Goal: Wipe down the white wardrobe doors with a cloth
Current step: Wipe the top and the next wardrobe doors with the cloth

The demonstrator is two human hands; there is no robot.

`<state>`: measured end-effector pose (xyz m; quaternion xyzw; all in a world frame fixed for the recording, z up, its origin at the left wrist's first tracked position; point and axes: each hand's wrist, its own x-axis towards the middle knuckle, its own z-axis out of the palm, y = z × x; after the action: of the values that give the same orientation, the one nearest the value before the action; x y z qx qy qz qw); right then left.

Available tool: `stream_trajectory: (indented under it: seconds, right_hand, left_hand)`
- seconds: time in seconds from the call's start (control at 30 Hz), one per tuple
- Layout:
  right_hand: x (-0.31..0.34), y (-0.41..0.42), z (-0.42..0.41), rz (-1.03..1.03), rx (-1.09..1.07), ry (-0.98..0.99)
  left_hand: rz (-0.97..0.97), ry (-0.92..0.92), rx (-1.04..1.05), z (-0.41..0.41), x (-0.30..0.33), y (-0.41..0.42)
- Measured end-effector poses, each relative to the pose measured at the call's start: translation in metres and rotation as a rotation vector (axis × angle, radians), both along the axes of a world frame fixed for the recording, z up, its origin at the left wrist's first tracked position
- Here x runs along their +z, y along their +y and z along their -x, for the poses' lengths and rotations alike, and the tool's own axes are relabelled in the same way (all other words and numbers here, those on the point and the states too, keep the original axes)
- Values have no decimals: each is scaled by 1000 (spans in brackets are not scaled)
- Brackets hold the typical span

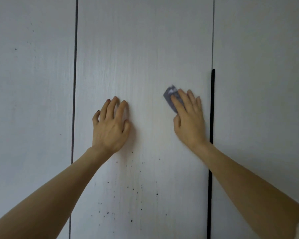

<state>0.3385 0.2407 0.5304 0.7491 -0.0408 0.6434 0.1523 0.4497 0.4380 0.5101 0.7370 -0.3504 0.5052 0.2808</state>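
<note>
**Desk:** What is in the frame?

**Photographer:** Two bare forearms reach up to the middle white wood-grain wardrobe door (pixel 141 49). The right hand (pixel 188 118) presses a small grey folded cloth (pixel 170 96) flat against that door, right of its centre and near the black vertical strip handle (pixel 211 104) on its right edge.

**Desk:** How does the cloth sit under the hand?

**Photographer:** Mostly beneath the fingers, which lie fairly straight on top of it. The cloth's far-left corner sticks out past the fingertips; the rest is hidden under the palm side, so how much of it is there cannot be told. The thumb lies along the cloth's left edge. It is blurred.

**Desk:** And the other hand?

**Photographer:** The left hand (pixel 110 125) rests on the same door, left of centre, holding nothing. Its fingers are spread and a little bent, tips touching the surface, well apart from the cloth.

**Desk:** Anything else?

**Photographer:** Small dark specks (pixel 128 187) dot the door nearer the camera, below both hands. A few more mark the left white door panel (pixel 29 83). The right white door panel (pixel 262 66) lies beyond the handle. Dark gaps separate the three panels.
</note>
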Motion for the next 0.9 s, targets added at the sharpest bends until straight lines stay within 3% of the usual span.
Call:
stream_trajectory:
  seconds: [0.13,0.27,0.33,0.43,0.5,0.57,0.7,0.77,0.83,0.9]
  right_hand:
    - [-93,17,-11,436,-1,322]
    - [-98,17,-10,649,-41,483]
    - [-73,17,-13,550,-72,378]
    - [-31,29,-22,175,-44,150]
    - [-24,46,-33,46,-21,59]
    - [-43,66,-49,130,-3,82]
    - [-104,101,-70,551,79,429]
    - [-104,98,-71,676,35,539]
    - [-84,90,-71,697,-3,523]
    - [-52,88,-74,528,-24,348]
  left_hand:
    - [-30,37,28,-2,-27,5]
    - [-38,46,51,-6,-43,18]
    - [-21,65,56,-11,-47,28]
    - [1,85,80,-22,-53,47]
    - [-7,99,100,-34,-56,62]
    - [-31,97,142,-49,-58,76]
    - [-44,133,199,-72,-63,95]
    - [-61,123,207,-76,-63,98]
    - [-75,102,197,-76,-62,100]
    - [-75,82,172,-76,-65,106]
